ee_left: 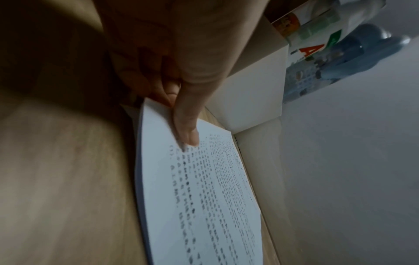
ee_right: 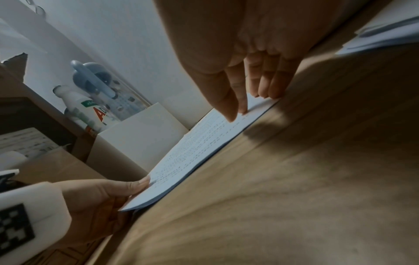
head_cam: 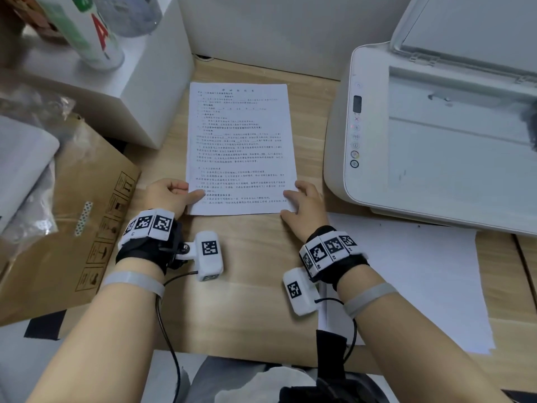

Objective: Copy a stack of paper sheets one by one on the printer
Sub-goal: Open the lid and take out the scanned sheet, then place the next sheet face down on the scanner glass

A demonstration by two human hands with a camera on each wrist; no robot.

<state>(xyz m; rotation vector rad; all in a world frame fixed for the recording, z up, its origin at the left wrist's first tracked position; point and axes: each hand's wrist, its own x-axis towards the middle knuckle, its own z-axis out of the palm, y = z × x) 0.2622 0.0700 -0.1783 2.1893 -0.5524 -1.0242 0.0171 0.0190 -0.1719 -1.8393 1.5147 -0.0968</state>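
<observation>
Printed paper stack (head_cam: 239,146) flat on wooden desk (head_cam: 255,271), left of open-lidded white printer (head_cam: 436,135), left hand (head_cam: 168,196) pinching near-left corner, right hand (head_cam: 305,207) fingers straight, pressing near-right corner, text too blurred to read, white bottle (head_cam: 87,30) with red "A".

White plastic bottle (head_cam: 96,39) carried a big red "A", next letter cut off. Brown cardboard box (head_cam: 87,228) bore printed handling pictograms. White printed paper sheet (head_cam: 239,146): dense text, too blurred to read.

Matt paper stack (head_cam: 241,146) – wood-grain desk (head_cam: 250,286) – smooth plastic printer (head_cam: 377,181)
</observation>
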